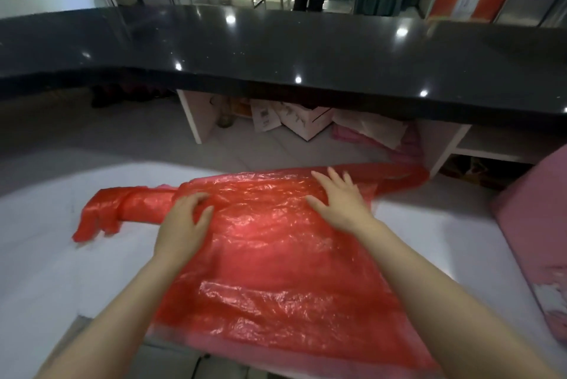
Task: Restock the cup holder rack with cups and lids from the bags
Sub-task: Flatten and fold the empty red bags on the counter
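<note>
I see bare white worktop point(40, 225) left of the red bag point(276, 240); a pink box point(534, 225) blocks the right, and the black counter point(276, 50) overhangs ahead.

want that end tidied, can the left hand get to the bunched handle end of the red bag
Probably yes: the left hand rests on the red bag beside its handle end, with nothing between.
</note>
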Available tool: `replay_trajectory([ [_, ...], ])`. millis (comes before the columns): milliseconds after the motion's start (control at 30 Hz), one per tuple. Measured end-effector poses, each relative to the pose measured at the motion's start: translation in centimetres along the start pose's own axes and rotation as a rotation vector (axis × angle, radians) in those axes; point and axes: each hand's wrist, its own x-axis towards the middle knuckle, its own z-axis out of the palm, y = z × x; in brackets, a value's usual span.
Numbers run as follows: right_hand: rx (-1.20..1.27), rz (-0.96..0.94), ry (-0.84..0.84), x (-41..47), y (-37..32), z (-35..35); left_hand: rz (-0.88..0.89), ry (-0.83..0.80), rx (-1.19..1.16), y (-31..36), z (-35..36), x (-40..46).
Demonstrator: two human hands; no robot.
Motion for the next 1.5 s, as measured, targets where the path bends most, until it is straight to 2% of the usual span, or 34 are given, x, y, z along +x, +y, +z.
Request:
replay_trajectory([
  [100, -0.214, 0.102, -0.249, 0.1, 0.4, 1.2, 0.046, -0.094, 0.032, -0.2, 0.5, -2.5],
  [200, -0.396, 0.236, -0.383, 0.4, -0.2, 0.4, 0.118, -0.060, 0.086, -0.8, 0.3, -4.6],
  [267, -0.449, 0.167, -0.241, 1.5, -2.6, -0.7, 0.121, -0.043, 0.116, -1.3, 0.2, -5.3],
  [333, -0.324, -0.058, -0.024, 3.0, -5.5, -0.5, 0.081, -0.048, 0.110, -1.8, 0.2, -5.7],
  [367, -0.210, -0.185, 0.007, 3.7, -7.0, 0.1, 0.061, -0.061, 0.109, -2.0, 0.2, -5.9],
  [433, -0.029, -0.372, -0.057, 4.7, -9.8, 1.7, 0.054, -0.091, 0.128, -2.2, 0.4, -6.4],
  [500, 0.063, -0.454, -0.128, 5.6, -11.5, 4.0, 0.037, -0.111, 0.149, -2.3, 0.8, -6.8],
  [567, 0.026, -0.444, -0.200, 6.5, -11.9, 6.3, -0.003, -0.138, 0.178, -2.5, 1.2, -6.9],
  [633, -0.209, -0.404, -0.275, 7.5, -11.0, 8.2, -0.029, -0.193, 0.236, -2.8, 1.7, -7.2],
  [700, -0.343, -0.345, -0.275, 8.5, -9.8, 8.9, -0.038, -0.266, 0.309, -3.6, 2.1, -7.7],
  [800, -0.340, -0.236, -0.222, 10.0, -8.4, 8.2, -0.058, -0.318, 0.427, -4.7, 2.4, -8.2],
  [933, -0.320, -0.148, -0.261, 11.1, -9.4, 7.0, -0.095, -0.326, 0.470, -5.3, 2.4, -8.2],
  [1000, -0.212, -0.222, -0.117, 11.4, -11.5, 6.7, -0.100, -0.337, 0.476, -5.3, 2.4, -8.1],
  [1067, -0.045, -0.405, 0.048, 11.9, -13.6, 6.6, -0.104, -0.361, 0.458, -5.1, 2.2, -8.1],
  [1100, 0.015, -0.484, 0.067, 12.2, -14.4, 6.7, -0.107, -0.362, 0.422, -5.0, 2.0, -8.0],
  [1167, 0.049, -0.556, 0.020, 12.9, -15.2, 7.3, -0.146, -0.265, 0.272, -4.6, 1.3, -7.8],
  [1233, 0.050, -0.526, -0.061, 13.8, -14.9, 8.0, -0.269, -0.035, 0.131, -4.5, 0.3, -7.8],
  [1267, 0.043, -0.498, -0.096, 14.1, -14.4, 8.2, -0.337, 0.051, 0.138, -4.6, -0.2, -7.8],
  [1367, -0.081, -0.464, -0.122, 15.1, -12.7, 9.1, -0.498, 0.055, 0.218, -5.4, -1.1, -8.3],
  [1500, -0.221, -0.430, -0.121, 15.7, -12.2, 9.7, -0.521, 0.025, 0.269, -5.8, -1.2, -8.4],
])
